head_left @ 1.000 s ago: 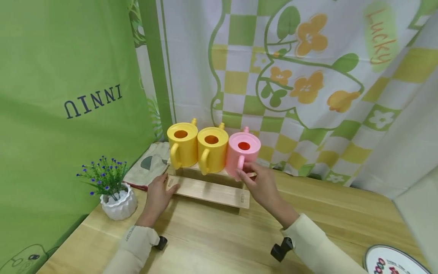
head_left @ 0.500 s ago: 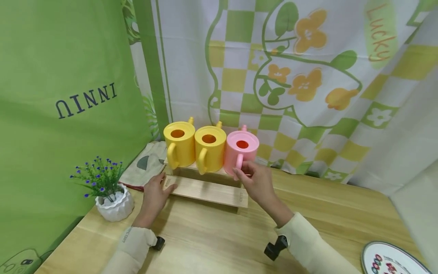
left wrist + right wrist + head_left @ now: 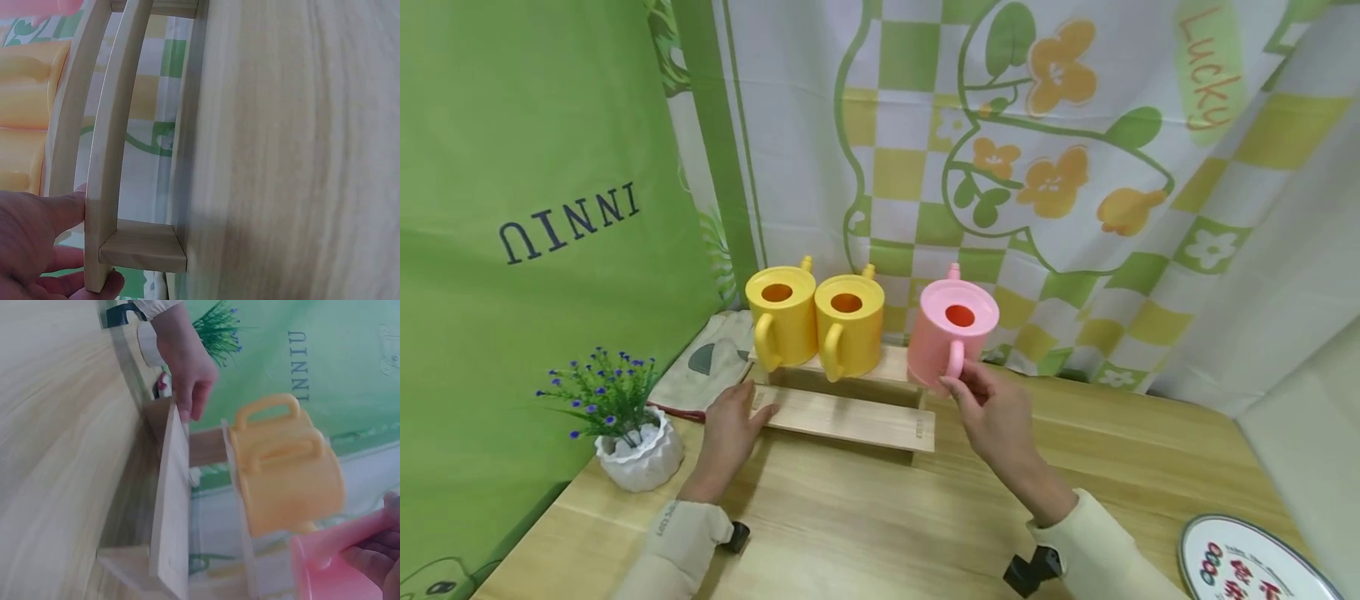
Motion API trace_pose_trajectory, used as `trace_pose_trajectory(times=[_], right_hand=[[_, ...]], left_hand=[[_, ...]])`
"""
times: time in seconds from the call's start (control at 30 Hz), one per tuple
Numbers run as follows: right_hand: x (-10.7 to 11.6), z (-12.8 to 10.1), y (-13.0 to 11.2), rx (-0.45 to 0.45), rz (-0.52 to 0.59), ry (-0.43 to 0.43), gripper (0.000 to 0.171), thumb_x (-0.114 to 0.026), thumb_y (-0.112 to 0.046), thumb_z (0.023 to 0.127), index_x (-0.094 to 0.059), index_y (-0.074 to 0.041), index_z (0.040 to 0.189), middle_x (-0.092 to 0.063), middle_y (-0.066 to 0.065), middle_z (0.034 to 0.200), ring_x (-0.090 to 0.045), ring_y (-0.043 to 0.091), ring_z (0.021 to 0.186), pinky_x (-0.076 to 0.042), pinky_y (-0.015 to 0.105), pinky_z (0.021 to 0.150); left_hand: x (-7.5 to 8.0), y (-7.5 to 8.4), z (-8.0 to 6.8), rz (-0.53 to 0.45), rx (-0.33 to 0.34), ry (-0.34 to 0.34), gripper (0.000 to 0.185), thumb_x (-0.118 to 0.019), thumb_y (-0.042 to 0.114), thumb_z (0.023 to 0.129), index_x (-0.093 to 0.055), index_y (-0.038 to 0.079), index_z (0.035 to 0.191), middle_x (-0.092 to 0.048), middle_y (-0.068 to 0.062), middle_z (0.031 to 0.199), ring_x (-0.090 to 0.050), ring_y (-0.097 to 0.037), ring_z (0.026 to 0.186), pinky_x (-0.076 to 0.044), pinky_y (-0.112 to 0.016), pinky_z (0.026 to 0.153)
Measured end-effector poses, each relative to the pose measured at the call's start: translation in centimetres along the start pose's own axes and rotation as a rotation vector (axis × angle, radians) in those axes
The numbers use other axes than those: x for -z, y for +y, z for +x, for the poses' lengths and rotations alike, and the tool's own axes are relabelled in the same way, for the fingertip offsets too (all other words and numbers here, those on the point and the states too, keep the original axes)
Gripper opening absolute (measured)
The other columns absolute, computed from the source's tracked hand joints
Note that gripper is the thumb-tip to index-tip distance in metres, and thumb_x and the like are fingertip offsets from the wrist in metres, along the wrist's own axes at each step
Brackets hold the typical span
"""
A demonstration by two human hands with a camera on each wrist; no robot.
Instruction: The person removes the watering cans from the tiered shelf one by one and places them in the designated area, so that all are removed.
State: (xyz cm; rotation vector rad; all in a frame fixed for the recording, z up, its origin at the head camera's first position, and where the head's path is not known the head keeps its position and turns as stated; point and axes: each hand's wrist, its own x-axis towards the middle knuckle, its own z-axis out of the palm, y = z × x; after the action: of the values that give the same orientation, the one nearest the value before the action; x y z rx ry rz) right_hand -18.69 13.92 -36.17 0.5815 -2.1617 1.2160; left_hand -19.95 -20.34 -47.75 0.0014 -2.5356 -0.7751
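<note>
From the head, the right hand (image 3: pixel 1000 412) pinches the pink cup (image 3: pixel 951 333) by its handle, off the rack's (image 3: pixel 850 417) right end, while the left hand (image 3: pixel 730 425) rests relaxed on the rack's left end; the left wrist shows fingers (image 3: pixel 56 212) touching the rack (image 3: pixel 109 156); the right wrist shows fingertips (image 3: pixel 375 562) gripping the cup (image 3: pixel 331 562) beside two yellow cups (image 3: pixel 287 481).

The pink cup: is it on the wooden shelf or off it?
Off. The right hand holds the pink cup by its handle, beside the shelf.
</note>
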Motion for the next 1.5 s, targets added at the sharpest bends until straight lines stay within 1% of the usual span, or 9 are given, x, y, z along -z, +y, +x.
trace_pose_trajectory(times=[0.1,0.27,0.43,0.63,0.87,0.97,1.13,1.27,1.5], right_hand=[[1.4,-0.3,0.5,0.010,-0.031,0.038,0.015,-0.072,-0.008,0.078,-0.069,0.000,0.091,-0.069,0.007,0.075,-0.062,0.008,0.062,-0.046,0.012,0.051],[2.9,-1.0,2.1,0.006,-0.088,0.091,0.015,-0.072,-0.006,0.078,-0.069,0.001,0.091,-0.070,0.009,0.076,-0.059,-0.005,0.063,-0.045,0.009,0.050],[2.8,-2.4,4.6,0.022,-0.123,0.114,0.016,-0.074,-0.003,0.075,-0.070,0.002,0.089,-0.070,0.010,0.076,-0.059,-0.005,0.063,-0.045,0.008,0.051],[1.8,-4.5,7.8,-0.011,-0.149,0.108,0.017,-0.074,0.000,0.074,-0.070,0.002,0.090,-0.070,0.012,0.078,-0.060,-0.001,0.063,-0.045,0.008,0.052],[0.7,-5.7,9.4,-0.043,-0.176,0.056,0.022,-0.077,-0.002,0.071,-0.072,0.000,0.092,-0.070,0.009,0.074,-0.055,0.000,0.058,-0.043,0.010,0.048],[0.2,-6.1,9.6,-0.054,-0.173,0.029,0.023,-0.077,-0.003,0.071,-0.072,-0.001,0.094,-0.070,0.008,0.075,-0.056,0.000,0.058,-0.044,0.010,0.048],[-0.5,-6.4,10.0,-0.080,-0.150,0.037,0.023,-0.076,-0.002,0.072,-0.072,0.000,0.093,-0.070,0.009,0.075,-0.058,0.002,0.060,-0.045,0.010,0.050],[-0.7,-6.6,10.2,-0.100,-0.146,0.008,0.022,-0.078,-0.006,0.071,-0.073,-0.002,0.092,-0.070,0.007,0.075,-0.059,0.004,0.060,-0.045,0.010,0.051],[-0.9,-6.8,10.3,-0.150,-0.120,-0.031,0.020,-0.078,-0.008,0.071,-0.073,-0.004,0.090,-0.070,0.004,0.073,-0.057,0.001,0.060,-0.045,0.011,0.050]], left_hand=[[0.2,0.1,0.1,0.014,-0.034,0.010,0.052,-0.074,0.022,0.077,-0.056,-0.014,0.110,-0.058,-0.032,0.106,-0.055,-0.044,0.099,-0.044,-0.052,0.086],[0.4,0.0,0.1,0.043,-0.076,0.002,0.040,-0.073,0.021,0.079,-0.061,-0.013,0.097,-0.059,-0.030,0.107,-0.056,-0.042,0.099,-0.045,-0.050,0.084],[0.5,-0.1,-0.1,0.042,-0.071,0.009,0.037,-0.073,0.020,0.078,-0.062,-0.012,0.092,-0.060,-0.030,0.105,-0.056,-0.041,0.099,-0.046,-0.049,0.085],[0.5,-0.1,-0.2,0.043,-0.094,0.018,0.032,-0.074,0.021,0.078,-0.054,-0.004,0.073,-0.060,-0.028,0.101,-0.057,-0.039,0.096,-0.047,-0.048,0.082],[0.7,-0.1,-0.2,0.046,-0.047,-0.026,0.036,-0.069,0.023,0.082,-0.060,-0.011,0.091,-0.059,-0.029,0.108,-0.054,-0.040,0.103,-0.044,-0.049,0.087],[0.8,-0.1,-0.2,0.047,-0.034,-0.029,0.034,-0.069,0.023,0.082,-0.059,-0.009,0.089,-0.059,-0.029,0.107,-0.053,-0.039,0.103,-0.044,-0.049,0.087],[0.7,0.0,-0.3,0.034,-0.050,0.003,0.030,-0.072,0.020,0.080,-0.058,-0.007,0.080,-0.060,-0.028,0.105,-0.055,-0.040,0.100,-0.045,-0.049,0.084],[0.6,0.0,-0.3,0.024,-0.053,0.012,0.030,-0.073,0.018,0.079,-0.054,-0.004,0.074,-0.060,-0.028,0.105,-0.055,-0.040,0.100,-0.045,-0.049,0.085],[0.7,-0.2,-0.2,0.031,-0.057,0.008,0.031,-0.072,0.019,0.079,-0.060,-0.008,0.084,-0.060,-0.029,0.105,-0.054,-0.040,0.101,-0.045,-0.050,0.085]])
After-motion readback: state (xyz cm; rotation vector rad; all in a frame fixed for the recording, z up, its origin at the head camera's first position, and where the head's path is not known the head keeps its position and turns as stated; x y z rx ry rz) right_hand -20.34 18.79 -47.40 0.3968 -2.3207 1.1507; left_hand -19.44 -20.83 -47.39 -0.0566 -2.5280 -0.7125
